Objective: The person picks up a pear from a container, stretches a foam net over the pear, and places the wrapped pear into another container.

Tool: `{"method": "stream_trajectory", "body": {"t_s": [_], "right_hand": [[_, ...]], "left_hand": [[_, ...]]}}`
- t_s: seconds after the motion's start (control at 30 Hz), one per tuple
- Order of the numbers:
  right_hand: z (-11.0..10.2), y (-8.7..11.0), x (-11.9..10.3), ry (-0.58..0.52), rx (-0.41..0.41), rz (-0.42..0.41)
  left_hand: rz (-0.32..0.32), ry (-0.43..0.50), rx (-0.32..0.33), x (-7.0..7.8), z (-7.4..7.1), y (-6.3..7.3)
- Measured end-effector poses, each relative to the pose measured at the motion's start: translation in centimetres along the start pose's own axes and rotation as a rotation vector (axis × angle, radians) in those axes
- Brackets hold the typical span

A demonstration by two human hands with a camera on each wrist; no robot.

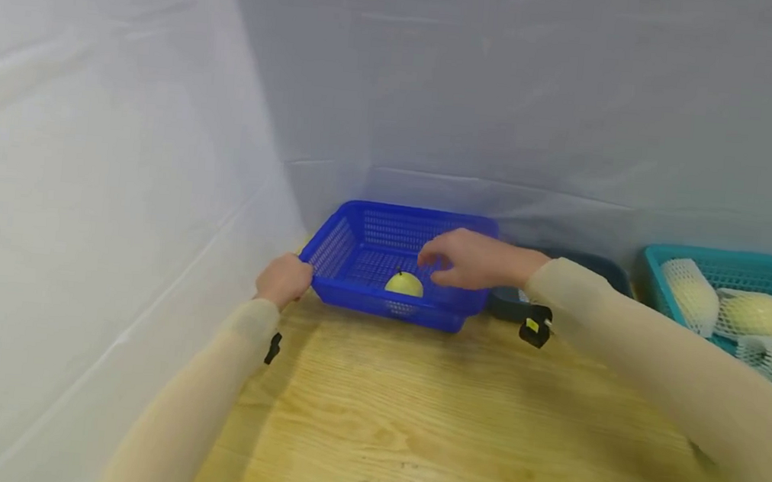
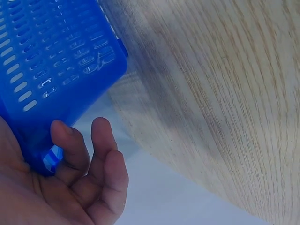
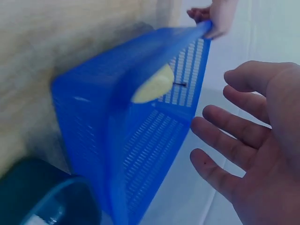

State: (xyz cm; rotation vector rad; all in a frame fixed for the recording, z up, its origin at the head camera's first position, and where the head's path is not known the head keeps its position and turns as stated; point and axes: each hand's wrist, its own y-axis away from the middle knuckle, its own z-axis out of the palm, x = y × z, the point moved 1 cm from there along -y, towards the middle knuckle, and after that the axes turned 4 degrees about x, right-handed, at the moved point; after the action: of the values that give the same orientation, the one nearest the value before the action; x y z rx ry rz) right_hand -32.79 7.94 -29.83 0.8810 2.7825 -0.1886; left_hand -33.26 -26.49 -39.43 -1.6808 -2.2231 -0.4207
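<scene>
A blue plastic basket (image 1: 354, 295) with slotted walls is on the wooden table, near the back wall. My left hand (image 1: 284, 281) grips its near left corner; in the left wrist view, curled fingers (image 2: 115, 171) show beside the rim. Inside the basket lies a round yellow pear (image 1: 405, 284) with a dark stem, partly hidden by the near wall. Over the basket's right part hovers my right hand (image 1: 470, 260), holding nothing. Its fingers (image 3: 229, 140) are spread and loosely bent in the right wrist view, apart from the pear (image 3: 157, 86).
A dark teal basket (image 1: 611, 270) stands close to the blue one's right side, partly behind my right arm. Farther right, a turquoise basket (image 1: 658, 276) holds several pale yellow fruits in white foam nets (image 1: 762, 314). White sheeting (image 1: 157, 175) rises at the left and back.
</scene>
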Motion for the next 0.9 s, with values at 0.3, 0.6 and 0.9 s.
{"method": "stream_trajectory", "body": {"t_s": [0.3, 0.6, 0.9], "right_hand": [[0.0, -3.9, 1.6, -0.072, -0.056, 0.090], [1.6, -5.9, 3.2, -0.074, -0.218, 0.178], [3.4, -7.1, 3.6, -0.089, -0.358, 0.171]], "left_hand": [[-0.007, -0.018, 0.027, 0.4, 0.5, 0.0], [-0.007, -0.009, 0.018, 1.3, 0.9, 0.1], [-0.011, 0.009, 0.010, 1.4, 0.7, 0.8]]}}
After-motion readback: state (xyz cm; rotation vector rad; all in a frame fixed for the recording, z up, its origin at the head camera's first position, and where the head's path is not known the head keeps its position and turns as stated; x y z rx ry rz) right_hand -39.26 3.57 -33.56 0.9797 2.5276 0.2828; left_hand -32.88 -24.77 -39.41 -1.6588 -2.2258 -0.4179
